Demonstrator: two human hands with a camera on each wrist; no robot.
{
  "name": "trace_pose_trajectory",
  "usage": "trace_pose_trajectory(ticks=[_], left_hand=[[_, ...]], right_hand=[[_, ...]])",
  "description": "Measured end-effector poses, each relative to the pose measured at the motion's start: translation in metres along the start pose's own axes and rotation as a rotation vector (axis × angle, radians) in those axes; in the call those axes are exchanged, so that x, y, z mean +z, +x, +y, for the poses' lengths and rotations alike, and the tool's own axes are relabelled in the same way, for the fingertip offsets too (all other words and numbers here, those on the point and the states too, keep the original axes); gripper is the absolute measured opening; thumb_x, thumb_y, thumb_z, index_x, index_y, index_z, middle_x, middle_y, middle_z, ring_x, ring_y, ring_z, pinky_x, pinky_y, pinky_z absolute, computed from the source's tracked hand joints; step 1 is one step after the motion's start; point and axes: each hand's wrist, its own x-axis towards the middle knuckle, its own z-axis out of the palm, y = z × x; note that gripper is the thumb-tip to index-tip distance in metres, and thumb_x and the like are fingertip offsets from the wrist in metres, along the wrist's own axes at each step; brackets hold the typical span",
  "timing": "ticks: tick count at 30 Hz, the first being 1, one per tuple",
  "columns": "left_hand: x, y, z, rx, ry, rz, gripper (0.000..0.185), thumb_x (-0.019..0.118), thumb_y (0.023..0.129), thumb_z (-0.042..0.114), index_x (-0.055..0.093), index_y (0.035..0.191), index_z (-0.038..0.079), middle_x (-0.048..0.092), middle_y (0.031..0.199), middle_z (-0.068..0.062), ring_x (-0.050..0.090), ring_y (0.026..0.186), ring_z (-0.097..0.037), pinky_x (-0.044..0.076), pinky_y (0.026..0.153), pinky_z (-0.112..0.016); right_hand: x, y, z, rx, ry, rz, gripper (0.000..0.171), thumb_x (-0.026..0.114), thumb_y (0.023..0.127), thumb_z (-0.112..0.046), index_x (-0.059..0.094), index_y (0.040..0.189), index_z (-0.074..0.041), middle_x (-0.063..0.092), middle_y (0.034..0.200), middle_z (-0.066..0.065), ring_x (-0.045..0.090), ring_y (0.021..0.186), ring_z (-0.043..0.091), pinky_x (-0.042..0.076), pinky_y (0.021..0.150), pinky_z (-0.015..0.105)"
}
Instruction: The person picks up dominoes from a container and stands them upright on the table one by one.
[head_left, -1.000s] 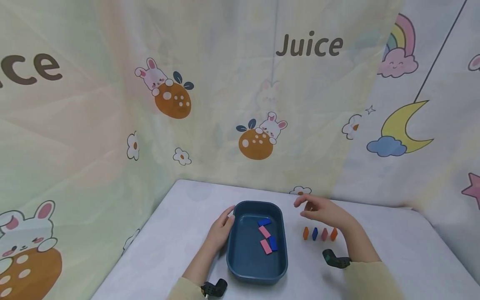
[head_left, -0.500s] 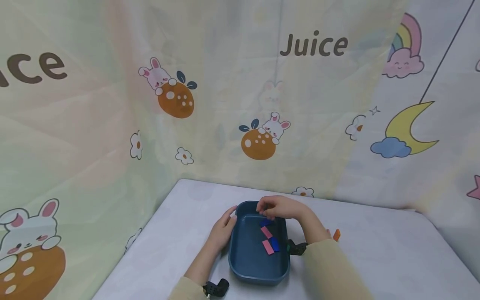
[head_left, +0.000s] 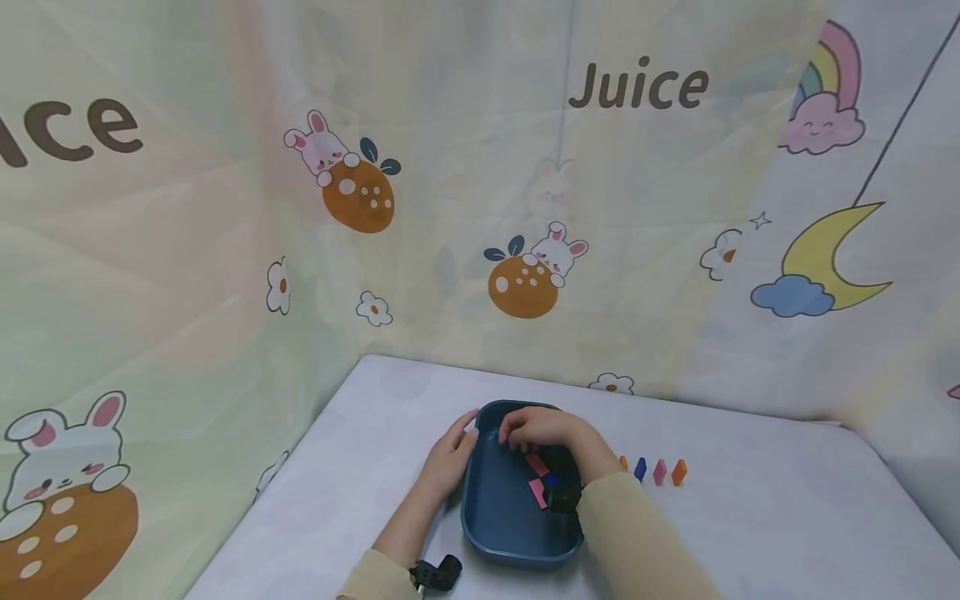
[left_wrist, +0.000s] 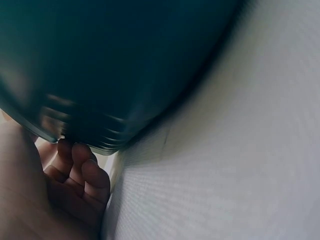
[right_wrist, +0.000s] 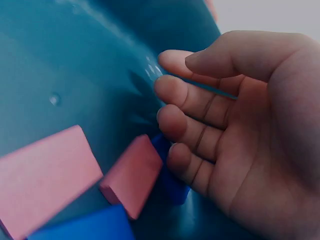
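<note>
Blue tray (head_left: 495, 525) sits on desk (head_left: 750, 517), centre. L hand (head_left: 450, 457) rests on tray's left rim, fingers loosely curled, grip holds nothing. R hand (right_wrist: 240, 130) inside tray at far end, fingers relaxed, touching blue block (right_wrist: 172, 182) beside pink block (right_wrist: 131, 175); grip empty. Four upright blocks (head_left: 651, 471) stand in row just right of tray.

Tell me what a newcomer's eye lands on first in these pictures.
The dark blue tray near the table's front edge draws the eye, with the right hand reaching into it over pink blocks and blue blocks. The left hand rests against the tray's left rim. To the tray's right, a row of small upright blocks stands on the white table.
</note>
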Motion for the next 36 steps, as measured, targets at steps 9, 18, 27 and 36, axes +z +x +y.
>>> trace_pose_trajectory(ticks=[9, 18, 27, 36], left_hand=[[0.003, 0.005, -0.003, 0.022, -0.006, 0.001, 0.046, 0.045, 0.1, 0.056, 0.046, 0.144, 0.042, 0.058, 0.086, -0.002, 0.056, 0.076, -0.019, 0.042, 0.069, -0.034], [0.004, 0.003, -0.001, 0.021, 0.002, 0.012, 0.043, 0.046, 0.101, 0.052, 0.046, 0.143, 0.044, 0.056, 0.084, -0.001, 0.054, 0.074, -0.019, 0.042, 0.067, -0.034], [0.003, 0.003, -0.003, 0.038, 0.008, 0.014, 0.044, 0.045, 0.101, 0.053, 0.046, 0.144, 0.042, 0.055, 0.084, -0.001, 0.054, 0.074, -0.018, 0.041, 0.067, -0.034], [0.001, 0.002, -0.004, 0.027, 0.003, 0.016, 0.044, 0.046, 0.101, 0.052, 0.046, 0.144, 0.042, 0.056, 0.084, -0.001, 0.054, 0.074, -0.019, 0.042, 0.068, -0.034]], right_hand=[[0.008, 0.002, 0.001, -0.073, 0.046, 0.051, 0.017, 0.056, 0.098, -0.021, 0.069, 0.107, -0.014, 0.066, 0.09, 0.006, 0.059, 0.074, 0.018, 0.05, 0.072, 0.033], [0.012, 0.005, 0.005, -0.033, -0.031, 0.15, 0.01, 0.063, 0.094, -0.012, 0.069, 0.102, -0.014, 0.069, 0.095, -0.001, 0.06, 0.082, 0.015, 0.051, 0.075, 0.033], [0.014, 0.007, 0.004, -0.05, -0.11, 0.063, 0.018, 0.072, 0.088, -0.014, 0.069, 0.105, -0.017, 0.067, 0.098, -0.002, 0.06, 0.089, 0.014, 0.051, 0.083, 0.037], [0.019, 0.008, 0.002, -0.046, -0.187, 0.077, 0.016, 0.076, 0.086, -0.016, 0.069, 0.1, -0.019, 0.064, 0.091, -0.005, 0.057, 0.084, 0.013, 0.049, 0.08, 0.034]])
